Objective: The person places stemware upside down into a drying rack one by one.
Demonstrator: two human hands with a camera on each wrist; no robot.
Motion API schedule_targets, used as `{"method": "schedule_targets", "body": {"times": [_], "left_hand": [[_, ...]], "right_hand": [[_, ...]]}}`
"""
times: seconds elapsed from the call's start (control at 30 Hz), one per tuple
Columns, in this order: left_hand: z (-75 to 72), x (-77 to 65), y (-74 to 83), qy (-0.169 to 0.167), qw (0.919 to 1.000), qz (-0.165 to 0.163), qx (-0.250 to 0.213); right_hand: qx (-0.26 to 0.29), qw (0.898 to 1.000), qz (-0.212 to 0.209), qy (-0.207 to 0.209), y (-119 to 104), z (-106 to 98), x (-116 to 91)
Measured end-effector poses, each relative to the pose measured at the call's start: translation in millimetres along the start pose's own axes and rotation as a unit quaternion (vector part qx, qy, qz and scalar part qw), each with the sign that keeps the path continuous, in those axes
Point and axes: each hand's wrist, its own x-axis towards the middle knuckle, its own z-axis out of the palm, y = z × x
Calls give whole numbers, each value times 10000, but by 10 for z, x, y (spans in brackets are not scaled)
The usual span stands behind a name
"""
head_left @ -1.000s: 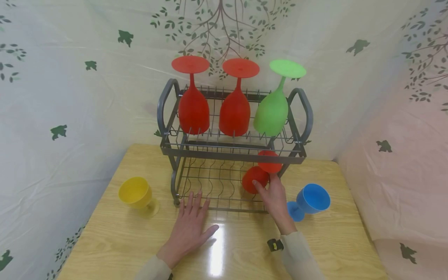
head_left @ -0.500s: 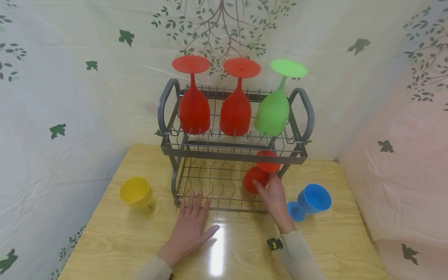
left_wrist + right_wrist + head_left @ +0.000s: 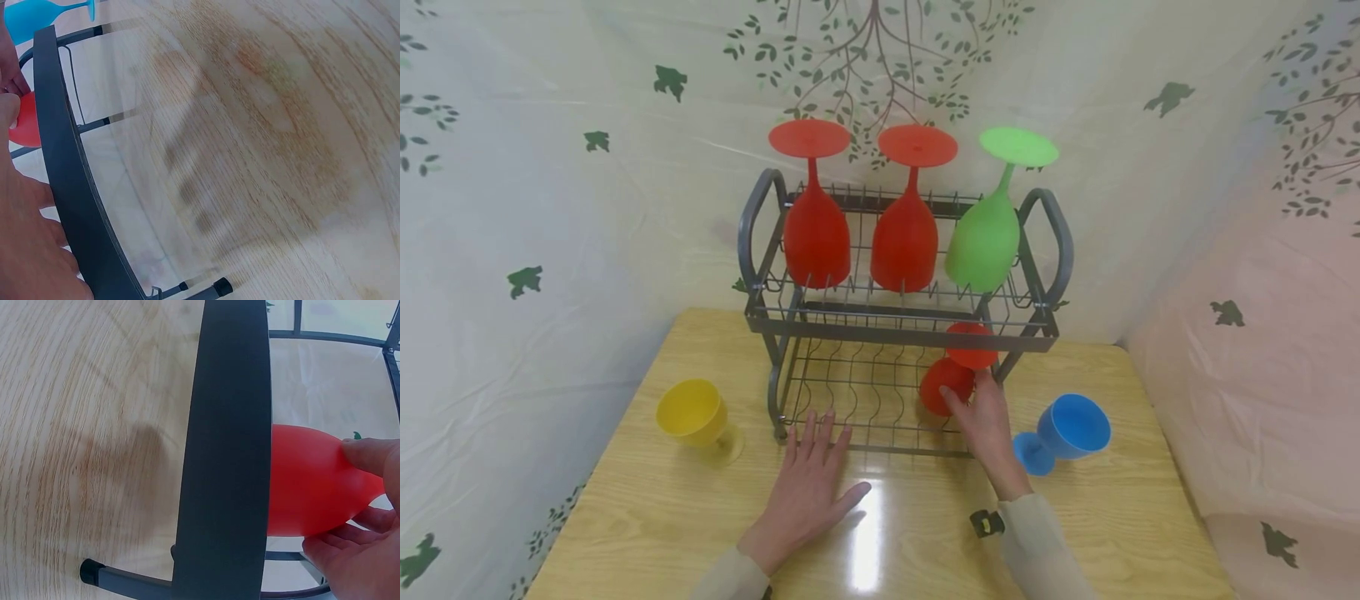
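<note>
My right hand (image 3: pixel 990 425) grips a red goblet (image 3: pixel 938 390) at the right end of the lower tier of the dish rack (image 3: pixel 880 330). The goblet is upside down, its round foot (image 3: pixel 972 354) up under the upper tier's front bar. In the right wrist view, thumb and fingers lie round the narrowing part of the red bowl (image 3: pixel 306 481), behind the dark rail. My left hand (image 3: pixel 808 496) is spread with straight fingers, their tips at the lower tier's front edge. From the left wrist, its fingers show beside the dark rail (image 3: pixel 75 181).
Two red goblets (image 3: pixel 816 237) and a green goblet (image 3: pixel 981 242) stand upside down on the upper tier, the green one leaning. On the wooden table (image 3: pixel 917 533), a yellow goblet (image 3: pixel 691 414) is left of the rack and a blue goblet (image 3: pixel 1071 427) right. A patterned cloth hangs behind.
The held red goblet's foot has shifted slightly left, and my right hand with it. My left hand has stayed in place at the rack's front edge.
</note>
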Motion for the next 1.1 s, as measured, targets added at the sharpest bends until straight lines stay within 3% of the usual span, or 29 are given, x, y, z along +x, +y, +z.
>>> {"method": "schedule_targets", "body": {"times": [0.4,0.7,0.97,1.1], "left_hand": [[-9,19,-9,-93,9999,-44,-66],[-27,32,-15,-138,9998,-57,-156],[-26,34,-38,-36,9997,6,-223],[-3,35,-63,-15,9997,54,-238]], "right_hand": [[-12,9994,337,-89,-13,-4,-47],[127,9996,138,199,-22,-40,-196],[650,9962,-119,570,-107,-128,-377],[599,9944,-301,818,-145,-216,-485]]}}
